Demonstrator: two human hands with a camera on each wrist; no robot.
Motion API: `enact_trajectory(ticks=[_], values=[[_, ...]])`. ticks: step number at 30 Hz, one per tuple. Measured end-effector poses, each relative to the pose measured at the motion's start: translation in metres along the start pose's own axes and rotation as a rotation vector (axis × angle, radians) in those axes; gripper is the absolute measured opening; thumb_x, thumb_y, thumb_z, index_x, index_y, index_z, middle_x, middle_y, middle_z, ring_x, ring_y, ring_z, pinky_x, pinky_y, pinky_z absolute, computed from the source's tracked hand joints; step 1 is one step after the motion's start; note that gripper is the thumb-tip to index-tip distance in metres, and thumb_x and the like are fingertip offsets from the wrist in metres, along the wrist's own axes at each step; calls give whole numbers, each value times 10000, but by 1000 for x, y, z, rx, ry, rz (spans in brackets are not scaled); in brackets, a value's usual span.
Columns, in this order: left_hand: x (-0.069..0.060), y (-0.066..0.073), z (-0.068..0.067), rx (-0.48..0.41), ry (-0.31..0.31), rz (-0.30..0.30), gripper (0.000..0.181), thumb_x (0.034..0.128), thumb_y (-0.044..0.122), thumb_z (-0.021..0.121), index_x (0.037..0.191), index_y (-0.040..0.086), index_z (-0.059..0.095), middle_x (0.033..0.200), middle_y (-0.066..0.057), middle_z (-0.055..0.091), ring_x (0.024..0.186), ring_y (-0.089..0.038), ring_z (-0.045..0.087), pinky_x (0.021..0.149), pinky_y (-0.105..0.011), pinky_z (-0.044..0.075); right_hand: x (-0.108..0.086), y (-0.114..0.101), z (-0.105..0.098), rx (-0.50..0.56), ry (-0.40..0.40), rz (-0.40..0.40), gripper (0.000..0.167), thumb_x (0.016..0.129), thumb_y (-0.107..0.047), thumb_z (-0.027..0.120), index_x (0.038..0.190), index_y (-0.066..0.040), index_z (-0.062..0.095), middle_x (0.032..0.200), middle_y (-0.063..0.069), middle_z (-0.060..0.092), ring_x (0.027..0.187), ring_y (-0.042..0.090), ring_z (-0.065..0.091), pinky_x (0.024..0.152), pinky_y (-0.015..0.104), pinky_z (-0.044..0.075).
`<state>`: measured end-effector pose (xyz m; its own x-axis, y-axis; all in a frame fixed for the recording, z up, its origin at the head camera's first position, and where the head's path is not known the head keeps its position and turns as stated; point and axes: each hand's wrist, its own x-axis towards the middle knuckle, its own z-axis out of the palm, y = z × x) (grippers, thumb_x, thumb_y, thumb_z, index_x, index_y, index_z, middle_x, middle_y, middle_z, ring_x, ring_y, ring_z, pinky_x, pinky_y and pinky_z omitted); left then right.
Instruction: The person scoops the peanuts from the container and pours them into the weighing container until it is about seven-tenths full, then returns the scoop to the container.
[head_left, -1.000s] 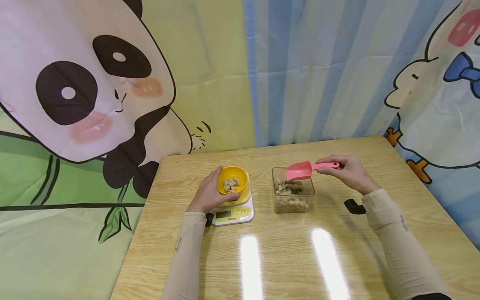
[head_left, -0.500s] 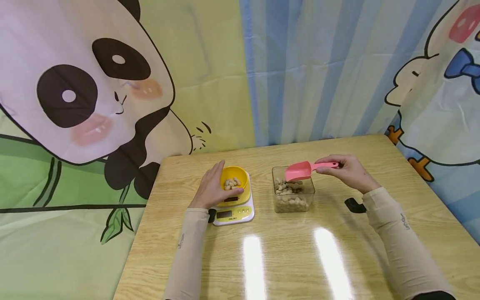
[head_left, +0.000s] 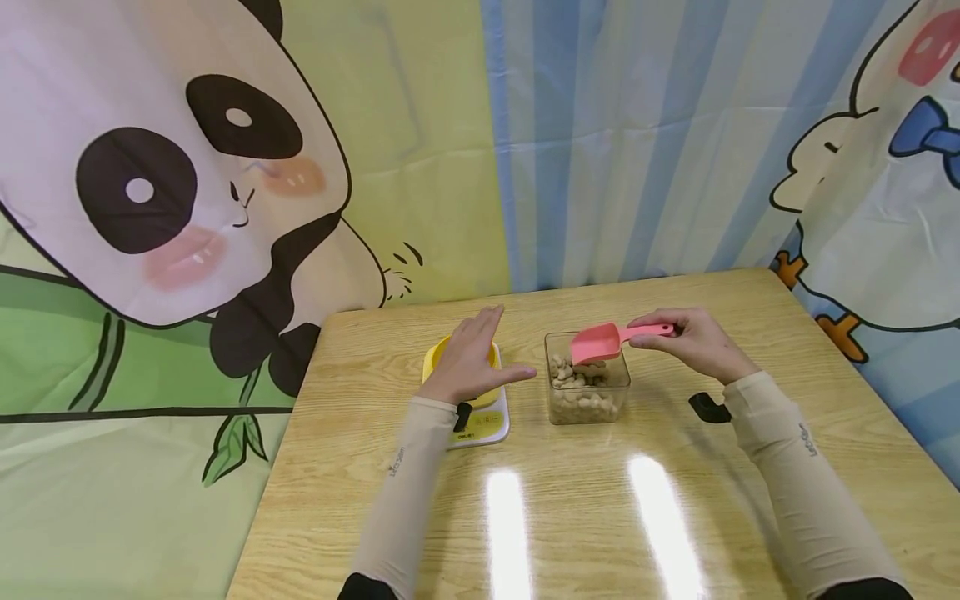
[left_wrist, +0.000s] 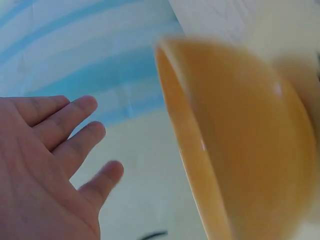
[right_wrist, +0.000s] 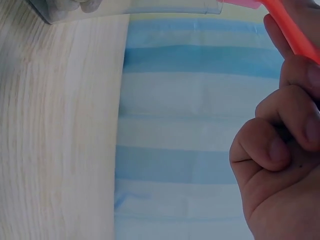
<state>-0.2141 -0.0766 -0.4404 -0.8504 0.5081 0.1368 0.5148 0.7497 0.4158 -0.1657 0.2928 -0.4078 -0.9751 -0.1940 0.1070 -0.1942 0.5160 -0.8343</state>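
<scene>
The left hand [head_left: 467,360] is above the yellow bowl [head_left: 492,356] on the white and yellow scale [head_left: 483,423], hiding most of the bowl. In the left wrist view its fingers [left_wrist: 75,147] are spread, apart from the bowl [left_wrist: 250,145]. The right hand [head_left: 693,343] pinches the handle of a pink scoop [head_left: 598,342]; the right wrist view shows the other fingers of that hand [right_wrist: 285,130] curled. The scoop's head is over a clear square container [head_left: 588,407] of peanuts [head_left: 570,372].
The wooden table [head_left: 585,508] meets a printed curtain [head_left: 420,167] with a panda at its back and left edges. Black wrist-camera parts [head_left: 708,409] stick out near both wrists.
The left hand has let go of the bowl and moved right across it, fingers spreading. The right hand and scoop have barely moved.
</scene>
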Motion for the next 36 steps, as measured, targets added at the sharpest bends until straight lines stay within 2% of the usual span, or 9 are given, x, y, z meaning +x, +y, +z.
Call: enact_trajectory(ticks=[6, 11, 15, 23, 32, 36], values=[[11, 23, 16, -12, -66, 43, 1217, 730, 921, 530, 1646, 235, 117, 1686, -27, 177, 1543, -192, 147, 1250, -370, 57, 3, -3, 0, -41, -30, -10, 320, 926, -254, 769, 1204, -97, 743, 1050, 70, 709, 806, 267, 621, 659, 308, 539], [17, 32, 29, 14, -100, 70, 1232, 716, 925, 539, 1645, 222, 138, 1680, -27, 200, 1539, -182, 168, 1250, -386, 80, 7, -2, 2, -82, -31, -36, 281, 918, -231, 778, 1171, -109, 758, 1074, 55, 717, 836, 282, 627, 674, 321, 542], [17, 35, 35, 41, -121, 73, 1255, 698, 927, 557, 1644, 207, 153, 1677, -26, 208, 1534, -180, 188, 1249, -391, 104, 13, 10, 3, -117, -32, -54, 249, 910, -259, 784, 1145, -177, 771, 1047, 15, 724, 791, 207, 605, 655, 295, 524], [16, 37, 40, 41, -124, 89, 1237, 701, 913, 577, 1634, 191, 207, 1664, -37, 250, 1522, -201, 234, 1247, -386, 124, 22, 23, 6, -185, -75, -173, 203, 896, -333, 786, 1089, -270, 780, 943, -80, 715, 714, 168, 549, 601, 281, 490], [16, 36, 41, 18, -101, 105, 1208, 720, 898, 579, 1627, 180, 232, 1642, -33, 310, 1492, -211, 307, 1235, -395, 187, 29, 30, 19, -217, -106, -356, 212, 895, -261, 794, 1104, -225, 780, 857, -136, 681, 637, 103, 520, 558, 260, 471], [17, 35, 42, 10, -101, 106, 1207, 719, 899, 579, 1625, 177, 239, 1639, -14, 315, 1490, -205, 310, 1233, -400, 198, 30, 29, 21, -189, -130, -374, 193, 897, -252, 792, 1090, -237, 782, 875, -134, 693, 616, 97, 516, 540, 258, 469]])
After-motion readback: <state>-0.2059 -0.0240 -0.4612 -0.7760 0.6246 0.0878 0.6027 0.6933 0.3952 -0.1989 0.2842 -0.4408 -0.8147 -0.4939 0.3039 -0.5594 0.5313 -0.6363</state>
